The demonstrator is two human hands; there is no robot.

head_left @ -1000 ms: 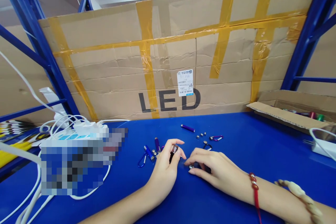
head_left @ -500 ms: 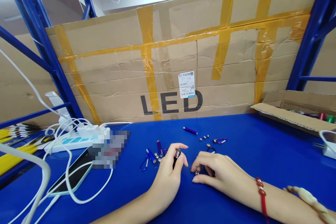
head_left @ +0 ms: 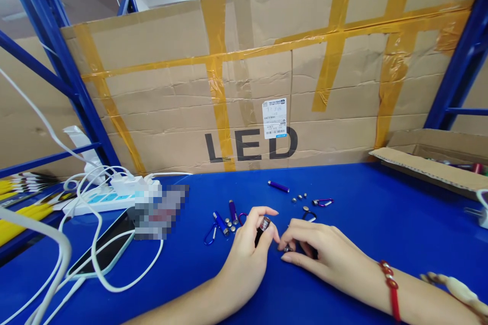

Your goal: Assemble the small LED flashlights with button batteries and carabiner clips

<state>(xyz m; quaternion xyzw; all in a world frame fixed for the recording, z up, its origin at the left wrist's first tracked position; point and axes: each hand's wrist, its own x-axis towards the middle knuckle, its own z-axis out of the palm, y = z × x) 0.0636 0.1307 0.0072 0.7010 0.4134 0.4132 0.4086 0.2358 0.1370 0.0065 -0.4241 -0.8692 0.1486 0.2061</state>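
My left hand (head_left: 253, 246) is closed around a small black flashlight tube (head_left: 262, 229), its silvery end pointing up. To its right, my right hand (head_left: 318, 249) rests low over the table, thumb and fingertips pinching a small silver button cell (head_left: 287, 249). Something dark shows partly under its palm. Left of my left hand lie a blue flashlight tube (head_left: 220, 223), a purple tube (head_left: 233, 212), several button cells (head_left: 230, 223) and a blue carabiner (head_left: 210, 234). Beyond my hands are another purple tube (head_left: 278, 186), a few button cells (head_left: 299, 198), a purple carabiner clip (head_left: 323, 202) and a black one (head_left: 310, 216).
A phone (head_left: 102, 246), white cables and a power strip (head_left: 102, 199) occupy the left side of the blue table (head_left: 343, 183). An open cardboard box (head_left: 423, 165) stands at right. A large taped cardboard sheet (head_left: 171, 111) walls off the back.
The view has shifted slightly. My hands have come closer together, the left fingertips now almost meeting the right ones. Both keep their hold.
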